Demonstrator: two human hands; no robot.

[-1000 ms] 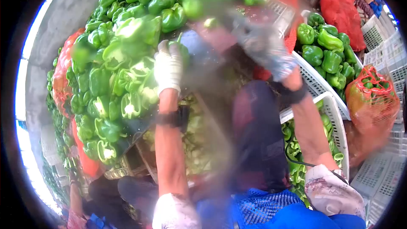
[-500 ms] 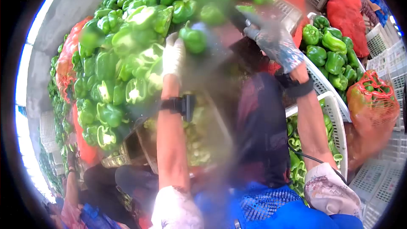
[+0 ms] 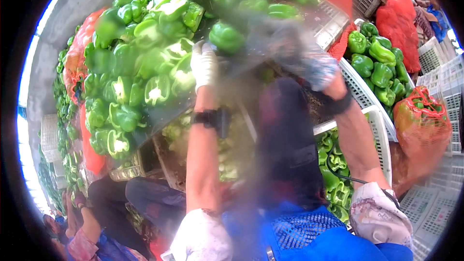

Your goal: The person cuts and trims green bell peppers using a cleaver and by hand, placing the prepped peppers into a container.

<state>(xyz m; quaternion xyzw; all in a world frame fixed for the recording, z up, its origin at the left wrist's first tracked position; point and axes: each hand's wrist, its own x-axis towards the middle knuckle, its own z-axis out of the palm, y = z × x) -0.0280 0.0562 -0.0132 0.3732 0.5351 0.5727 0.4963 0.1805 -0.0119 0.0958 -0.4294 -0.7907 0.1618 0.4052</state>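
L hand [image 3: 204, 65], fingers bent, has hold of 1 green pepper [image 3: 226, 37], cut peppers [image 3: 157, 91] to its L — R hand [image 3: 297, 50] blurred, can't tell how open/what's held, if anything.

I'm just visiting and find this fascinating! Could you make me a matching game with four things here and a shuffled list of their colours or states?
Things:
1. Left hand
2. Band on the left wrist
3. Cloth over the lap
4. Lower net bag at right

Descriptions:
A. Blue
B. Red mesh with green peppers inside
C. White-gloved, beside a whole green pepper
D. Black

Right pairs: 1-C, 2-D, 3-A, 4-B
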